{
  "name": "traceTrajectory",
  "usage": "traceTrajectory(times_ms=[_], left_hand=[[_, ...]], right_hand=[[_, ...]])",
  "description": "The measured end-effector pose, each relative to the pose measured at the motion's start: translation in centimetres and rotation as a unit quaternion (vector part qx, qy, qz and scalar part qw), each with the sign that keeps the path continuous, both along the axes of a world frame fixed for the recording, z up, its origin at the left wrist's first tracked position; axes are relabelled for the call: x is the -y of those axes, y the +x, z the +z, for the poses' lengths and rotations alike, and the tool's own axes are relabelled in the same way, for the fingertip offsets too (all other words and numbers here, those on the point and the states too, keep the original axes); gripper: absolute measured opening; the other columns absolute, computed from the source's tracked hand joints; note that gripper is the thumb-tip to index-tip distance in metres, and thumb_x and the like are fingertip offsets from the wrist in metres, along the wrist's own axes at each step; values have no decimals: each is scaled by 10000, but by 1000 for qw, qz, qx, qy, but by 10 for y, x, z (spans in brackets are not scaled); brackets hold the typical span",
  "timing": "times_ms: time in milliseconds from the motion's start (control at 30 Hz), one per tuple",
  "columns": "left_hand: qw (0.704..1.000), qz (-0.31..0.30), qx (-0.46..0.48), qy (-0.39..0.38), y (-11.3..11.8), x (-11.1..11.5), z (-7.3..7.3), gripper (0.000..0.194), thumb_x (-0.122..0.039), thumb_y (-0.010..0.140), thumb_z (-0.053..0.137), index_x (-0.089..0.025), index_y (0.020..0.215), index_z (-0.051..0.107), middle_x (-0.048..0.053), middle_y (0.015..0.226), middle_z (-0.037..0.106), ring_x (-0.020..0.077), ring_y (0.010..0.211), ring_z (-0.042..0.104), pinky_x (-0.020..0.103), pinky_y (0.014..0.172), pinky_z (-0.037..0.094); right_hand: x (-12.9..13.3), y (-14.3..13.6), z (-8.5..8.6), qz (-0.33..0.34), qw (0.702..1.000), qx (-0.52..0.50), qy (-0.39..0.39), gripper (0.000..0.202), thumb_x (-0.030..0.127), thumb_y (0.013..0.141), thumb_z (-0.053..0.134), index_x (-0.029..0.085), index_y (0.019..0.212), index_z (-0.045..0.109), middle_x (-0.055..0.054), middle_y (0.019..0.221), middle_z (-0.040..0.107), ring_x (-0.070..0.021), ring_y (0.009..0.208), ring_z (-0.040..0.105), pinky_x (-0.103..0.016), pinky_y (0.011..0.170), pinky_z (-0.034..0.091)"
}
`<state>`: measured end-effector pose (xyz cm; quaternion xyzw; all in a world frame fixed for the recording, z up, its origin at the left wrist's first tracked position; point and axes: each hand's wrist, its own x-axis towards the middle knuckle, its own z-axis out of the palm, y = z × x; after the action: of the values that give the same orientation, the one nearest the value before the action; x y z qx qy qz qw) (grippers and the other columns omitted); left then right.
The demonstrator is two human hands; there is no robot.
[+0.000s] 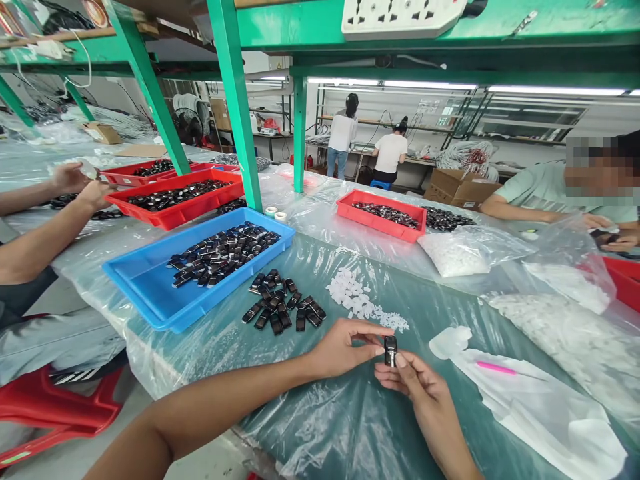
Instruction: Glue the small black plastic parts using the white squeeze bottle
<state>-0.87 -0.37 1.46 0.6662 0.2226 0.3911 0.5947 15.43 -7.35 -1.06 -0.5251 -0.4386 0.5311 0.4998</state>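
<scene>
A small glossy black plastic part (pixel 391 352) stands upright between my two hands above the table. My right hand (pixel 425 393) pinches it low down, thumb in front and fingers curled behind. From the other side, my left hand (pixel 345 347) has its index fingertip at the part's top edge and its thumb against the side. Just beyond my hands is a pile of small white plastic pieces (pixel 350 293), with tinier ones (pixel 395 321) at its near end. Loose black parts (pixel 280 303) lie farther left.
A blue tray (pixel 145 303) of black parts stands at left; red trays (pixel 170 217) sit behind it. A pink-handled pointed tool (pixel 495 367) lies on white sheeting (pixel 545 407) at right, near plastic bags (pixel 460 253). Green posts (pixel 235 100) rise ahead. Co-workers sit on both sides.
</scene>
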Motion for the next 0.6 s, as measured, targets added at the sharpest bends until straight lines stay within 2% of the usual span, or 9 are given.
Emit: traceTrajectory(times_ms=[167, 333, 400, 467, 500, 533, 600], left_hand=[[1000, -13, -21, -4, -1, -2, 3, 383, -265, 731, 679, -153, 1095, 643, 88, 903, 673, 163, 794, 607, 254, 736, 476], [998, -38, -49, -13, -6, -13, 5, 340, -252, 696, 697, -132, 1013, 675, 87, 829, 680, 150, 691, 610, 206, 587, 453], [995, -34, -89, 4, -12, -22, 8, 304, -254, 725, 658, -123, 998, 679, 85, 801, 682, 144, 659, 608, 199, 562, 443], [985, 7, -165, 47, -21, -32, 15, 270, -245, 762, 597, -123, 988, 682, 74, 776, 683, 138, 633, 604, 197, 556, 438], [970, 48, -226, 80, -27, -37, 19, 257, -233, 778, 561, -134, 982, 684, 61, 764, 685, 137, 627, 603, 197, 558, 437], [942, 97, -299, 117, -33, -42, 24, 255, -216, 789, 526, -152, 978, 685, 47, 760, 687, 138, 633, 606, 198, 570, 438], [852, 206, -449, 173, -46, -52, 34, 266, -185, 793, 475, -204, 950, 689, 18, 764, 691, 150, 676, 618, 210, 623, 445]], right_hand=[[-2, 1, -6, 23, 999, 38, 4, 302, 443, 813, 548, 183, 940, 634, -61, 810, 694, -193, 754, 648, -310, 731, 506], [-2, 5, -15, 64, 995, 79, 9, 332, 473, 819, 511, 184, 910, 648, -58, 770, 673, -189, 706, 629, -307, 707, 500], [-1, 6, -15, 81, 992, 99, 14, 340, 470, 832, 489, 187, 932, 648, -53, 767, 663, -184, 715, 620, -295, 716, 492], [1, 7, -14, 85, 989, 118, 18, 339, 466, 836, 482, 190, 946, 646, -46, 754, 654, -177, 712, 609, -281, 714, 484], [2, 7, -13, 87, 988, 125, 18, 338, 466, 834, 484, 191, 946, 646, -44, 748, 650, -175, 710, 604, -276, 710, 481], [2, 7, -13, 89, 987, 131, 16, 337, 467, 832, 487, 192, 946, 645, -42, 746, 647, -176, 712, 601, -273, 706, 479], [4, 7, -11, 92, 986, 141, 10, 343, 474, 823, 494, 194, 951, 645, -42, 748, 646, -180, 717, 599, -273, 700, 476]])
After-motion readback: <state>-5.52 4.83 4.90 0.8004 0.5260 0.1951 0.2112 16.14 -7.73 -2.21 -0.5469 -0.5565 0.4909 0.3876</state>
